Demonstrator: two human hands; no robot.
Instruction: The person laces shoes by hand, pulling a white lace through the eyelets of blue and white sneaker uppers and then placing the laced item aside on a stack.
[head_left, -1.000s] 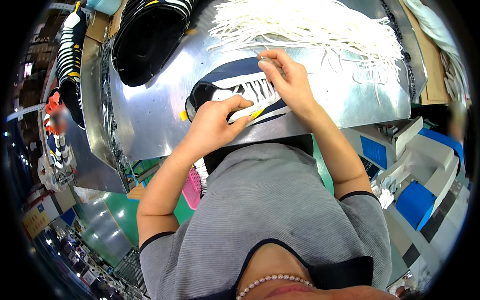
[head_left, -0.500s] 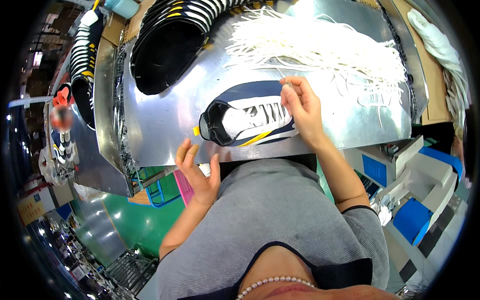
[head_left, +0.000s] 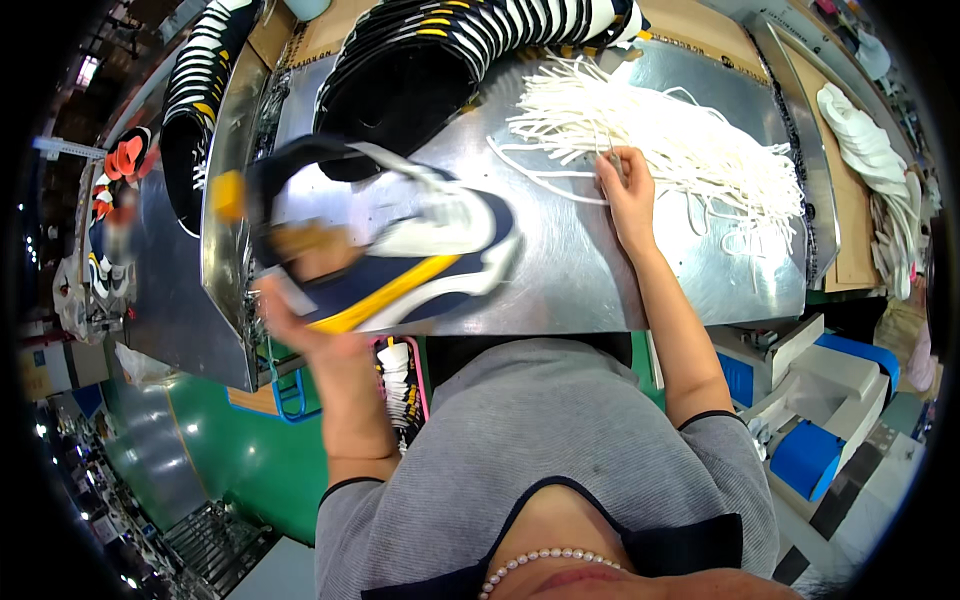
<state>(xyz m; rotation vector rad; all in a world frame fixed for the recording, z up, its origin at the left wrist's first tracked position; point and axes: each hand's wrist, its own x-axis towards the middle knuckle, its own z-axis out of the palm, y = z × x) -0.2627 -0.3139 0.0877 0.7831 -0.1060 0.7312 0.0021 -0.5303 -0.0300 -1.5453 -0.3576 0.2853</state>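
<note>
A navy, white and yellow shoe upper [head_left: 420,235], blurred by motion, is tilted above the left part of the metal table [head_left: 570,270]. My left hand [head_left: 305,315] is closed on its heel end, with some fingers inside the opening. Beside a heap of white shoelaces [head_left: 660,130], my right hand [head_left: 630,190] has its thumb and fingertips pinched together on a lace. A loop of white lace [head_left: 545,178] runs from the heap's left side to this hand.
A curved stack of nested shoe uppers [head_left: 400,85] stands at the back left. Another stack [head_left: 190,110] is beyond the table's raised left side. A pink basket [head_left: 421,375] holding uppers is below the front edge. White cloth-like bundles [head_left: 865,150] hang at the right.
The shoe upper has left the table and moved up and left, now in my left hand, which was empty before. My right hand has gone from its toe to the lace heap.
</note>
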